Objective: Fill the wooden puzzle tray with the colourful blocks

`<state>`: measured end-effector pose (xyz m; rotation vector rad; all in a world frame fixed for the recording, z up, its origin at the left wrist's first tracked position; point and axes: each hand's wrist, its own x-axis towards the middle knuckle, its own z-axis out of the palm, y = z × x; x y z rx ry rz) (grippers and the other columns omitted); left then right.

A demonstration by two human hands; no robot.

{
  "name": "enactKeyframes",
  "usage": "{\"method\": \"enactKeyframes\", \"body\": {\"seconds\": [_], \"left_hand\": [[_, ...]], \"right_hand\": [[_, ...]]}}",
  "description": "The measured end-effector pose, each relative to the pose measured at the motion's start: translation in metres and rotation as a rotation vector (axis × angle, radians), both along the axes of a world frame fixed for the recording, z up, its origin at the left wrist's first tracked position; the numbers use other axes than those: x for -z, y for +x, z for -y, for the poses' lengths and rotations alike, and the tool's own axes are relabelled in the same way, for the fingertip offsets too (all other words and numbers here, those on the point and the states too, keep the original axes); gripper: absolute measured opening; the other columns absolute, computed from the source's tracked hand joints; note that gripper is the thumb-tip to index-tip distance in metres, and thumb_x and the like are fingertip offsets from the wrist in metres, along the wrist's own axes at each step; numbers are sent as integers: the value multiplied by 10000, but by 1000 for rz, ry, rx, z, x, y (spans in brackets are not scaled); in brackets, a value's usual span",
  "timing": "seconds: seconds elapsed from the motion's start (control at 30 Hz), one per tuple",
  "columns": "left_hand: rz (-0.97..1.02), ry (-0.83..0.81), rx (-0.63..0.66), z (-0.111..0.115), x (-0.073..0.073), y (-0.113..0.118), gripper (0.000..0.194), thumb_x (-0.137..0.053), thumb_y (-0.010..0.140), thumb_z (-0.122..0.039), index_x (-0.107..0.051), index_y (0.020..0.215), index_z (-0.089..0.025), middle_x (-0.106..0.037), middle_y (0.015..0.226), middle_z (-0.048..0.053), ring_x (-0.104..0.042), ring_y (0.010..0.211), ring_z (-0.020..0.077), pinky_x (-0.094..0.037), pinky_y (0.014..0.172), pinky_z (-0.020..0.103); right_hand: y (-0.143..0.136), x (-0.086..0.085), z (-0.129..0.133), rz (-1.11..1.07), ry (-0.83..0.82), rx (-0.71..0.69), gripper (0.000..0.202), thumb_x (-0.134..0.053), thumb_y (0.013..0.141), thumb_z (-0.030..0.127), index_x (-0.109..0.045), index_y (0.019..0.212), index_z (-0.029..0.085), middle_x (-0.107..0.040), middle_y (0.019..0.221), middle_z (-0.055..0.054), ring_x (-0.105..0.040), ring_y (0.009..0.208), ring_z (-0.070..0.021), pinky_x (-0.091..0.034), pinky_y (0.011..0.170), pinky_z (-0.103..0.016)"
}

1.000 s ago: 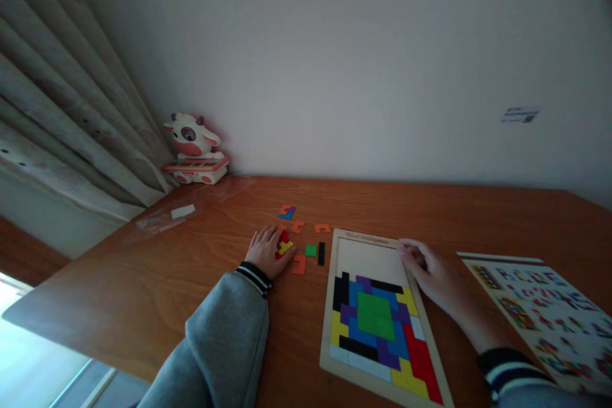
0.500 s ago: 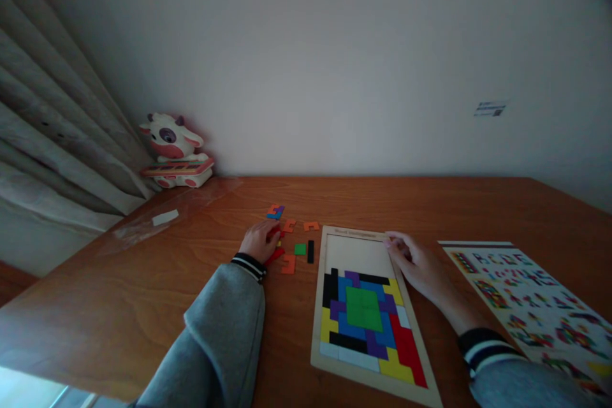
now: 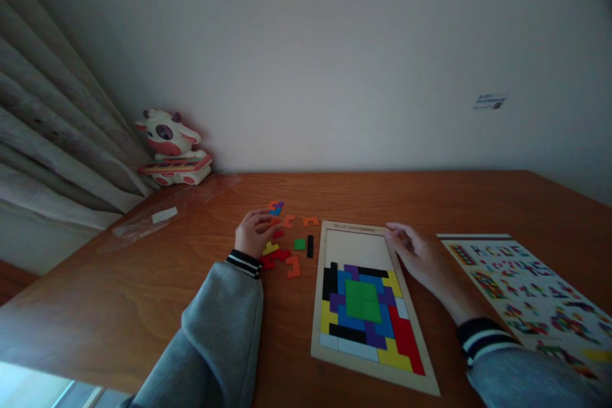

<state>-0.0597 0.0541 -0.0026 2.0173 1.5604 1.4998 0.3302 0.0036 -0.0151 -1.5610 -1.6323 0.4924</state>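
My left hand (image 3: 254,233) hovers over the left side of a loose pile of puzzle pieces, its fingers apart. Under its fingertips lies an orange piece (image 3: 276,221), partly hidden. Close by are a yellow piece (image 3: 270,248), red pieces (image 3: 276,257) and an orange C-shaped piece (image 3: 293,266). A wooden puzzle board (image 3: 315,331) lies flat, its lower part filled with coloured pieces such as the green block (image 3: 363,301); bare wood shows at the top. With curled fingers, my right hand (image 3: 408,247) grips the board's upper right corner.
A green square (image 3: 299,244) and a black bar (image 3: 310,247) lie between the pile and the board. To the right is a printed pattern sheet (image 3: 521,293). A cow toy with a keyboard (image 3: 174,148) stands at the back left, near a curtain (image 3: 62,102).
My left hand has drawn slightly left and its fingers have spread, uncovering yellow and red pieces. The lower orange piece has turned and shifted right. My right hand stays at the board's corner.
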Motion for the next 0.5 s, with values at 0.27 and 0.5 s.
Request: {"method": "enactKeyframes", "body": {"seconds": [0.27,0.5], "left_hand": [[-132,-31,469,30,-14,92,322,-722,840,-509,-751,899,-194,-740,825,36,-680,726,157,-592,711,282],[-32,-134,487,31,0,96,446,-762,789,-534,-654,1029,-174,-727,830,24,-678,655,125,-577,629,227]], "right_hand": [[-65,-53,9,-77,-108,-381,360,-557,908,528,-704,1036,226,-727,938,-46,-660,840,-190,-512,664,-288],[-89,-38,5,-174,-64,-417,253,-596,909,420,-715,949,201,-743,867,-36,-682,795,-182,-521,733,-307]]}}
